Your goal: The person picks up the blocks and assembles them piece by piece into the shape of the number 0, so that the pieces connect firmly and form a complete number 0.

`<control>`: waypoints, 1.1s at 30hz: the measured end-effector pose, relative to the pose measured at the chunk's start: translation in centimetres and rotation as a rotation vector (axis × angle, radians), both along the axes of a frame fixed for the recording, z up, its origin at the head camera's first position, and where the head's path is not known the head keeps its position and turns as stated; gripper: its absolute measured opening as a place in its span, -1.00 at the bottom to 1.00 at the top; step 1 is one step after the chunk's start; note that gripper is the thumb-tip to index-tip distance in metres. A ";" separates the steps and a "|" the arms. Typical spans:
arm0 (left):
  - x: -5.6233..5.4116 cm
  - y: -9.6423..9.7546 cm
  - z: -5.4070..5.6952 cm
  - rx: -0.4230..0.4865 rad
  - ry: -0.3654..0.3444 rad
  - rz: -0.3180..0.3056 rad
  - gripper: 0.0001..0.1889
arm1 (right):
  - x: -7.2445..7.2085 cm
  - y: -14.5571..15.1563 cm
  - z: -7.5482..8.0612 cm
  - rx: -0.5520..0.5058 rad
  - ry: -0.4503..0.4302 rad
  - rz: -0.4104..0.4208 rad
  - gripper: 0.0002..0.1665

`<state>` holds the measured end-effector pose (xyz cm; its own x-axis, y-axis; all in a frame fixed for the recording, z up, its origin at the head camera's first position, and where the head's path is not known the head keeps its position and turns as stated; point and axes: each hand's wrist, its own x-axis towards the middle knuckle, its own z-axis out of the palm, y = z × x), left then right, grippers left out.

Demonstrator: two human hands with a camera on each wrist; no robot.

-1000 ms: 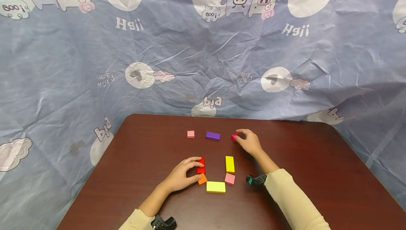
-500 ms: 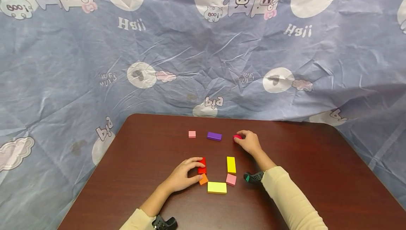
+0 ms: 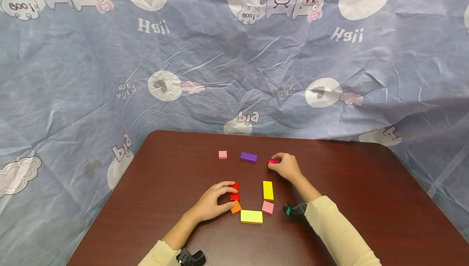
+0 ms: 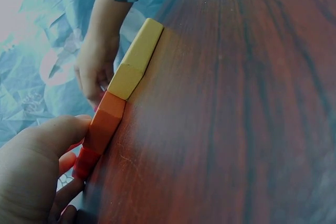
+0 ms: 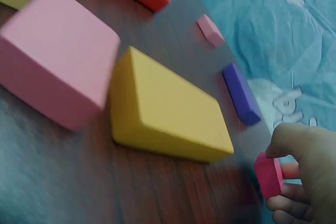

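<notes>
Fingers of right hand pinch magenta block; left hand, grip wide, touches orange block and, apparently, red block.

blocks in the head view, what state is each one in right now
magenta block, pinched by the right hand; whether lifted is unclear
red block, touched by the left hand
orange block, touched by the left hand
yellow block, untouched, lying flat
pale yellow block, untouched, lying flat
purple block, untouched, lying flat
near pink block, untouched, on the table
far pink block, untouched, on the table
</notes>
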<state>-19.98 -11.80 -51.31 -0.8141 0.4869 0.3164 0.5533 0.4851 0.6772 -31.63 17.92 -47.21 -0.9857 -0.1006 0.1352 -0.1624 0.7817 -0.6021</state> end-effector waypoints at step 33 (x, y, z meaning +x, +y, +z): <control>-0.1 0.1 0.1 -0.012 -0.001 -0.003 -0.65 | 2.4 -2.3 0.3 0.037 -0.071 0.224 -0.89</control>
